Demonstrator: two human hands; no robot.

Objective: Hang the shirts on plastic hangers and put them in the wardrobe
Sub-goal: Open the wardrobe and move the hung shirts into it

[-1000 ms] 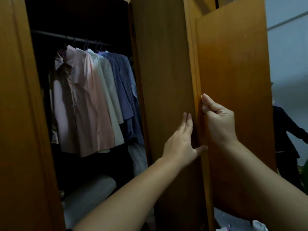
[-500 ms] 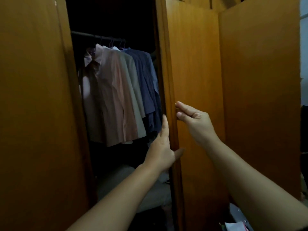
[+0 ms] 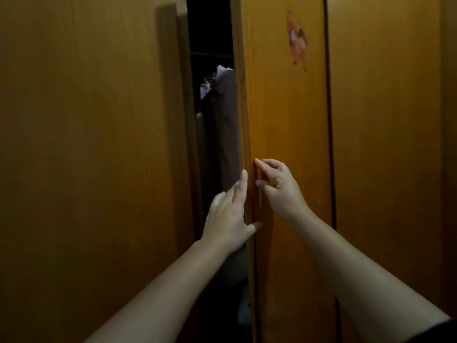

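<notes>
The wooden wardrobe fills the view. Its middle door (image 3: 284,120) stands almost closed, leaving a narrow dark gap. Through the gap I see one hanging shirt (image 3: 222,115) with a pale collar under the rail (image 3: 212,54); the other shirts are hidden. My left hand (image 3: 228,214) lies flat against the door's left edge, fingers straight, thumb on the door's face. My right hand (image 3: 279,186) touches the door's face with loosely curled fingertips just right of that edge. Neither hand holds anything.
The left door (image 3: 94,157) stands closed beside the gap. A further door panel (image 3: 390,144) is on the right. A faded reddish sticker (image 3: 298,40) sits high on the middle door. Something pale lies low inside the gap (image 3: 243,310).
The middle door has swung leftward, shrinking the opening from a wide view of several shirts to a slim gap. Both hands moved left with the door.
</notes>
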